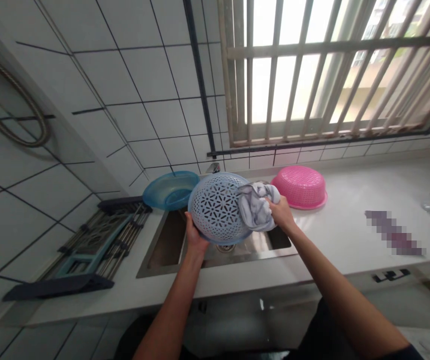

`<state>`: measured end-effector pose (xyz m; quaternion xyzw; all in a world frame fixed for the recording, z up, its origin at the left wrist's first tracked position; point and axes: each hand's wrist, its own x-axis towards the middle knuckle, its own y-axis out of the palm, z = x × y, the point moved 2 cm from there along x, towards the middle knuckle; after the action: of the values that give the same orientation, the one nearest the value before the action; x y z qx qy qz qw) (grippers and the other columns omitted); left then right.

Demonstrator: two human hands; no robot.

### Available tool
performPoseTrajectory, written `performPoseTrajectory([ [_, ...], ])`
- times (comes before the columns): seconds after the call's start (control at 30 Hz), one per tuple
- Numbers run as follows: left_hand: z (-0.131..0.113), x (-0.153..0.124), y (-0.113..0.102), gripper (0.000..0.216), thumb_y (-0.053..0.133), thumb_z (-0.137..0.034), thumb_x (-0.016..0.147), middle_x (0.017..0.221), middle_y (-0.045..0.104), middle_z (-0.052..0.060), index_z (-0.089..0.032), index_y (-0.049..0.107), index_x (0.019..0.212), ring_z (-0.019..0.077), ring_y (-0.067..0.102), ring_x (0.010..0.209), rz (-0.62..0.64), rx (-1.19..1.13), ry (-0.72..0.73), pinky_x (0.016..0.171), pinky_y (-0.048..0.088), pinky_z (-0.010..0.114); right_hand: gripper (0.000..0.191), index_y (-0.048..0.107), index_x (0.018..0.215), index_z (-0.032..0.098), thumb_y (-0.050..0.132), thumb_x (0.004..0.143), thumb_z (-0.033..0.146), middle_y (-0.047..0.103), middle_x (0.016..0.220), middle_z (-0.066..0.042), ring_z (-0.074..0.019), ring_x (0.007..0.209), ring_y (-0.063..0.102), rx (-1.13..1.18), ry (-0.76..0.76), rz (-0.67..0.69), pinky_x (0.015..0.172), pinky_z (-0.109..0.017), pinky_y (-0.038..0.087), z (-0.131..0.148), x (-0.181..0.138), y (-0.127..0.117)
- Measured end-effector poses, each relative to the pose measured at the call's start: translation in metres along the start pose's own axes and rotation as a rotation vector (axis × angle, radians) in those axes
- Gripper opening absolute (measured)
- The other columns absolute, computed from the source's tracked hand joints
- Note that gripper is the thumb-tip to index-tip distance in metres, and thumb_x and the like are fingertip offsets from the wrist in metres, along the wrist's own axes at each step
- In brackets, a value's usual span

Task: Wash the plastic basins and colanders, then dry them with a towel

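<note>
My left hand (194, 236) grips the lower rim of a pale blue perforated colander (217, 207), which is tipped up with its underside facing me above the steel sink (162, 247). My right hand (281, 212) is closed on a bunched grey and white cloth (256, 205) that presses against the colander's right side.
A clear blue basin (169, 190) sits behind the sink at the left. A pink colander (301, 186) lies upside down on the white counter (350, 220) to the right. A folding dish rack (94, 245) rests at the left. A barred window (331, 70) stands behind.
</note>
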<state>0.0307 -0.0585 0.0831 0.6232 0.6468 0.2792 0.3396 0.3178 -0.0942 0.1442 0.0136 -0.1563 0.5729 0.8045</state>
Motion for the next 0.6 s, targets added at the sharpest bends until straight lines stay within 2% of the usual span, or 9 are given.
performPoseTrajectory([
  [0.13,0.001,-0.003,0.002,0.064,0.058,-0.072,0.093,0.132,0.073,0.013,-0.024,0.069,0.135,0.037,0.055,0.141,0.012,0.001,-0.001,0.116,0.046,0.056,0.034,0.071,0.084,0.017,0.059,0.083,0.049,0.075,0.083,-0.006,-0.0239,0.083,0.069,-0.115,0.003,0.002,0.077,-0.03,0.052,0.004,-0.02,-0.007],
  [0.2,0.001,-0.003,0.003,0.063,0.058,-0.07,0.094,0.132,0.073,0.013,-0.024,0.069,0.134,0.0368,0.055,0.141,0.017,-0.005,0.008,0.116,0.046,0.056,0.031,0.071,0.085,0.019,0.059,0.084,0.048,0.074,0.082,-0.005,-0.0251,0.084,0.069,-0.238,0.022,0.049,0.076,-0.031,0.051,0.004,-0.033,-0.008],
  [0.3,0.001,-0.001,0.003,0.06,0.06,-0.068,0.094,0.135,0.072,0.011,-0.026,0.069,0.135,0.0361,0.054,0.142,0.022,-0.016,0.03,0.116,0.046,0.055,0.024,0.068,0.088,0.022,0.06,0.085,0.044,0.073,0.086,-0.006,-0.0258,0.084,0.069,-0.417,0.02,0.115,0.074,-0.031,0.049,0.006,-0.055,-0.001],
  [0.37,0.0,-0.001,0.003,0.06,0.061,-0.068,0.093,0.138,0.071,0.011,-0.026,0.068,0.136,0.0358,0.053,0.143,0.027,-0.019,0.036,0.117,0.046,0.055,0.02,0.065,0.09,0.023,0.059,0.086,0.041,0.072,0.089,-0.007,-0.026,0.083,0.069,-0.482,0.008,0.091,0.074,-0.032,0.048,0.01,-0.069,0.005],
  [0.47,0.0,0.0,0.002,0.062,0.06,-0.068,0.094,0.14,0.069,0.011,-0.025,0.068,0.138,0.0356,0.052,0.144,0.031,-0.031,0.032,0.117,0.046,0.054,0.019,0.064,0.093,0.024,0.058,0.087,0.04,0.071,0.091,-0.007,-0.0267,0.085,0.068,-0.501,0.017,0.055,0.073,-0.032,0.047,0.015,-0.085,0.012],
  [0.6,0.001,0.0,0.003,0.062,0.055,-0.068,0.097,0.142,0.069,0.011,-0.024,0.067,0.139,0.0353,0.053,0.143,0.02,-0.066,0.027,0.117,0.046,0.053,0.017,0.064,0.095,0.024,0.059,0.088,0.038,0.07,0.095,-0.007,-0.0253,0.088,0.068,-0.484,0.025,0.13,0.076,-0.031,0.047,0.015,-0.106,0.03],
])
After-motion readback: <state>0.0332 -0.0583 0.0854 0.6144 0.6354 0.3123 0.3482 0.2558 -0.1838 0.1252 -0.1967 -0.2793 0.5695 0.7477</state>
